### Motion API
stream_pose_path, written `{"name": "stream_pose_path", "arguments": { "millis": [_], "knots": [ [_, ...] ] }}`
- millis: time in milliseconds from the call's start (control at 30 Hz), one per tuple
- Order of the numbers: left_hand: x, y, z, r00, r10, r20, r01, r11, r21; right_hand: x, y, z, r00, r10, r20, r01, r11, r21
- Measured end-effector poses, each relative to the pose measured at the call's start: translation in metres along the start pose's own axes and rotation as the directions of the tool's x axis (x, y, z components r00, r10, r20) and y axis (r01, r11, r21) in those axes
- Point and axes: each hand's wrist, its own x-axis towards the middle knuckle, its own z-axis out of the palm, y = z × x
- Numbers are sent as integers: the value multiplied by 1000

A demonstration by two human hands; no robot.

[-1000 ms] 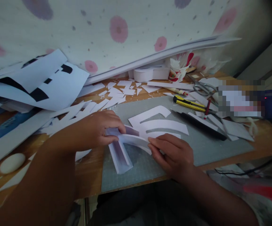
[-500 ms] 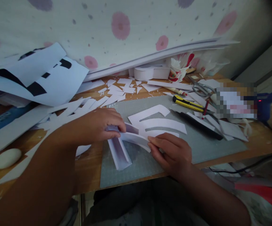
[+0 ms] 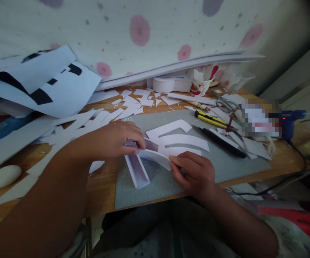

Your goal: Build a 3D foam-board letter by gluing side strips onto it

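A white foam-board shape with upright walls (image 3: 138, 172) rests on the grey-green cutting mat (image 3: 155, 188). My left hand (image 3: 126, 139) is closed over its upper left part, thumb and fingers pinching the walls; what lies beneath the palm is hidden. A curved white strip (image 3: 156, 157) stands on edge and runs from under the left fingers to the right. Its right end is pinched between the thumb and fingers of my right hand (image 3: 194, 172). Just behind, a flat white cut-out with curved arms (image 3: 187, 141) lies on the mat.
A yellow utility knife (image 3: 210, 119) and a black-handled blade (image 3: 222, 141) lie on the mat's right side, near scissors (image 3: 226, 104). A blue glue gun (image 3: 289, 123) stands far right. White scraps (image 3: 133, 102) litter the back; a white egg-shaped object (image 3: 4, 176) sits at left.
The view has shifted slightly. Both hands keep their hold on the white foam-board shape and strip, with hardly any movement between them.
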Motion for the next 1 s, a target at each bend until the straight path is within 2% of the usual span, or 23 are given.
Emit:
{"name": "stream_pose_path", "arguments": {
  "millis": [300,833,1000],
  "knots": [
    [1,6,-2,1000,-31,6,31,999,-34,-1,-1,1,1000,2,-5,-2,1000,-10],
    [0,1,-1,998,-19,54,22,999,-47,0,0,2,1000,-9,20,10,1000,-12],
    [1,0,-1,997,-50,57,51,998,-22,0,2,4,1000,1,25,-1,1000,0]
  ]
}}
